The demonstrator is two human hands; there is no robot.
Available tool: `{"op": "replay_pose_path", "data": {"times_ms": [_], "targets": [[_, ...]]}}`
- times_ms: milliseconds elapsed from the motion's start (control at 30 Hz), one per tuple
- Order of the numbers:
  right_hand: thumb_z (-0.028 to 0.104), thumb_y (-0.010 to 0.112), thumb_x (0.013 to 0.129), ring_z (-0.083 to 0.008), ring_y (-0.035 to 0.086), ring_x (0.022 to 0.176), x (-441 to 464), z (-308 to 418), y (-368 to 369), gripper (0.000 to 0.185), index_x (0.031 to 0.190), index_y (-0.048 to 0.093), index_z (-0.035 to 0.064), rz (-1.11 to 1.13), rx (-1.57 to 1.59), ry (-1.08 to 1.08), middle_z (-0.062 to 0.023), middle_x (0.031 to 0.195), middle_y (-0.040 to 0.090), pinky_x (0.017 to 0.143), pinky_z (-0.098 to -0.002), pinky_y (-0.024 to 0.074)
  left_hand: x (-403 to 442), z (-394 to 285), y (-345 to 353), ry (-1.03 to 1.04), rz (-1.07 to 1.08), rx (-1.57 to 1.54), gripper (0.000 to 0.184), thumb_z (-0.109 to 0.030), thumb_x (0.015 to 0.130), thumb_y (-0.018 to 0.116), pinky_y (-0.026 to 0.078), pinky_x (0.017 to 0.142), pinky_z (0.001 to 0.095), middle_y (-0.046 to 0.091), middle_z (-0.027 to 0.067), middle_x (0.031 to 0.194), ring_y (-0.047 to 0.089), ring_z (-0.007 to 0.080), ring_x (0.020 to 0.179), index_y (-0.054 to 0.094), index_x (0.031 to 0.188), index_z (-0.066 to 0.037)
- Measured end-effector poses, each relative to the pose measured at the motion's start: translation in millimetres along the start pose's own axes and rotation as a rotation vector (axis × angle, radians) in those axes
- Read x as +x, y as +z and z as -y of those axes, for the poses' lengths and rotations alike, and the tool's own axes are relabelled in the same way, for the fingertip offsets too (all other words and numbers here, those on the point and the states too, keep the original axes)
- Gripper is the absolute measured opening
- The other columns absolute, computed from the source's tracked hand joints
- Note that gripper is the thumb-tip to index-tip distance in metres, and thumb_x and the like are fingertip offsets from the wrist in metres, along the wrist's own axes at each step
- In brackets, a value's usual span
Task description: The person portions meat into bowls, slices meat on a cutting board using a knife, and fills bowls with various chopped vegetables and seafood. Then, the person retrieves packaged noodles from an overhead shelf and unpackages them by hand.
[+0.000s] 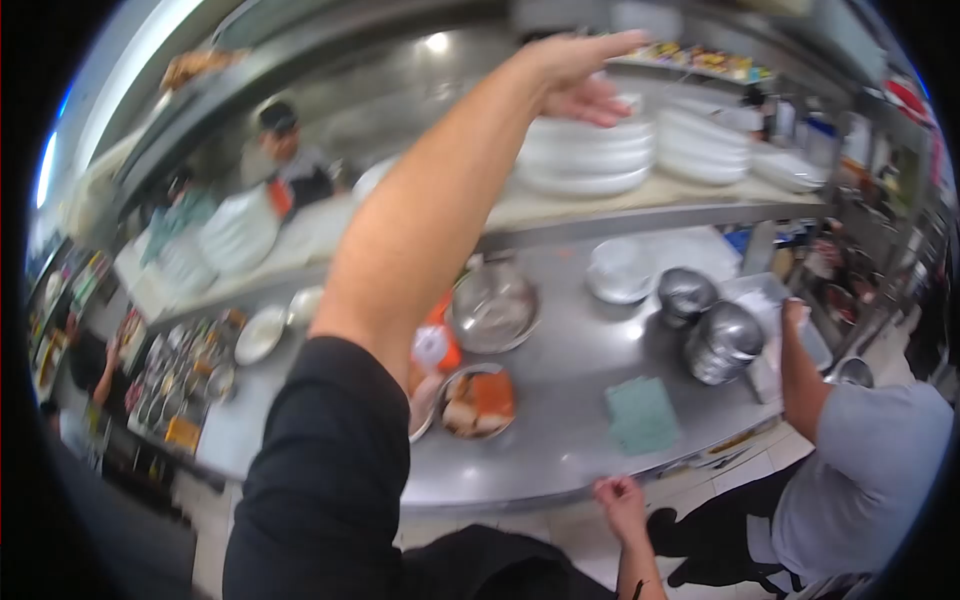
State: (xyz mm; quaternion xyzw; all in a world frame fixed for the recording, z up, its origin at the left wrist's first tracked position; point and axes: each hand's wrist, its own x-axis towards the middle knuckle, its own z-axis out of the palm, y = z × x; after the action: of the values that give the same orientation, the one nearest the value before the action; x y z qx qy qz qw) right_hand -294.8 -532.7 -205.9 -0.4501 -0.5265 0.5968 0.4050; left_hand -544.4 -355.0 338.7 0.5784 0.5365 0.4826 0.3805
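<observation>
My left hand (590,82) is raised on an outstretched arm over the shelf, in front of a stack of white plates (585,160). Its fingers are apart, and nothing shows between them. Low at the counter's front edge is my right hand (620,498), its fingers curled together; whatever they may hold is too small to tell. A green cloth (642,414) lies on the steel counter (560,400) just beyond it. Left of the cloth stand a bowl of orange and pale food (480,402) and a large metal bowl (494,308).
At right, a co-worker in a grey shirt (870,480) reaches to a tray (805,330) near stacked metal bowls (722,345). More plates (703,145) line the shelf (690,205). Another person (285,150) stands behind it. Small containers (190,375) crowd the left.
</observation>
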Motion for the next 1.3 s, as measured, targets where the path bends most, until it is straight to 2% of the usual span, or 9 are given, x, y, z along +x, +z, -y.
{"op": "replay_pose_path", "data": {"times_ms": [33,67,133,200,333,500,667,1200,1300], "targets": [[0.012,0.067,0.09,-0.0087,0.056,0.071,0.1,14.3,7.7,0.013,0.082,0.059,0.0063,0.036,0.08,-0.033,-0.0024,0.081,0.065,0.069,-0.0247,0.047,-30.4,9.2,-20.1,0.207,0.204,0.206,0.094,-0.063,0.079,0.068,0.058,0.074,0.0384,0.044,0.0314,0.132,0.067,0.0318,0.096,0.039,0.141,0.0],[0.015,0.067,0.091,-0.0086,0.055,0.07,-0.8,28.9,18.1,0.014,0.082,0.059,0.0063,0.061,0.103,-0.092,-0.0041,0.085,0.065,0.069,-0.0252,0.0472,-71.3,9.3,-37.2,0.188,0.312,0.314,0.083,-0.056,0.087,0.063,0.054,0.086,0.0405,0.046,0.029,0.136,0.06,0.0346,0.11,0.038,0.141,0.002],[0.007,0.066,0.089,-0.0091,0.058,0.08,0.0,56.3,42.0,0.009,0.085,0.059,0.0055,0.104,0.161,-0.123,-0.005,0.093,0.065,0.075,-0.0244,0.0475,-156.6,34.6,-70.1,0.34,0.32,0.75,0.061,-0.048,0.084,0.07,0.054,0.076,0.0298,0.067,0.0103,0.102,0.068,0.0174,0.088,0.06,0.122,-0.001],[0.005,0.067,0.088,-0.009,0.056,0.078,-5.8,93.0,81.3,0.01,0.085,0.058,0.0047,0.122,0.08,-0.154,-0.0055,0.096,0.064,0.073,-0.0234,0.0466,-246.2,59.5,-115.7,0.316,0.475,1.177,0.049,-0.039,0.079,0.076,0.054,0.068,0.0293,0.07,0.0082,0.098,0.069,0.0223,0.078,0.065,0.115,-0.007],[0.002,0.068,0.085,-0.008,0.055,0.075,-10.0,129.2,180.0,0.01,0.084,0.058,0.003,0.22,-0.023,-0.309,-0.006,0.095,0.064,0.07,-0.0229,0.0462,-380.6,151.8,-240.8,0.276,0.448,0.888,0.05,-0.027,0.082,0.076,0.055,0.067,0.0347,0.069,0.0128,0.094,0.069,0.0253,0.078,0.06,0.122,-0.002],[0.002,0.071,0.081,-0.0088,0.055,0.071,1.6,152.4,313.1,0.011,0.085,0.061,0.0005,0.228,-0.316,-0.451,-0.0063,0.09,0.065,0.065,-0.0255,0.0478,-495.6,332.2,-398.9,-0.356,-0.353,0.435,0.039,-0.023,0.086,0.071,0.052,0.068,0.0326,0.069,0.0114,0.09,0.066,0.0181,0.077,0.061,0.113,0.003],[0.007,0.07,0.082,-0.0126,0.06,0.068,26.6,181.9,365.8,0.013,0.09,0.063,-0.0007,0.074,-0.7,-0.476,-0.0071,0.084,0.065,0.065,-0.0268,0.0498,-507.5,442.4,-423.9,-0.546,-0.339,0.406,0.038,-0.024,0.085,0.07,0.052,0.075,0.0345,0.069,0.0165,0.096,0.066,0.0228,0.082,0.061,0.109,0.004],[0.037,0.07,0.079,-0.0371,0.064,0.099,82.3,168.1,265.5,0.049,0.115,0.064,0.0034,0.075,-1.31,-0.05,-0.0228,0.109,0.066,0.086,-0.0401,0.0515,-545.0,472.2,-428.8,-0.496,-0.368,0.338,0.029,-0.019,0.084,0.07,0.052,0.072,0.0319,0.069,0.0116,0.094,0.065,0.0188,0.079,0.065,0.105,0.001],[0.023,0.076,0.078,-0.0163,0.065,0.1,114.9,120.2,247.5,0.059,0.126,0.053,-0.0031,0.284,-0.589,0.04,-0.0146,0.109,0.068,0.092,-0.0313,0.0498,-545.4,458.3,-408.6,-0.55,-0.395,0.468,0.037,-0.028,0.085,0.07,0.053,0.08,0.0351,0.069,0.0152,0.1,0.068,0.0252,0.09,0.065,0.109,-0.001]]}}
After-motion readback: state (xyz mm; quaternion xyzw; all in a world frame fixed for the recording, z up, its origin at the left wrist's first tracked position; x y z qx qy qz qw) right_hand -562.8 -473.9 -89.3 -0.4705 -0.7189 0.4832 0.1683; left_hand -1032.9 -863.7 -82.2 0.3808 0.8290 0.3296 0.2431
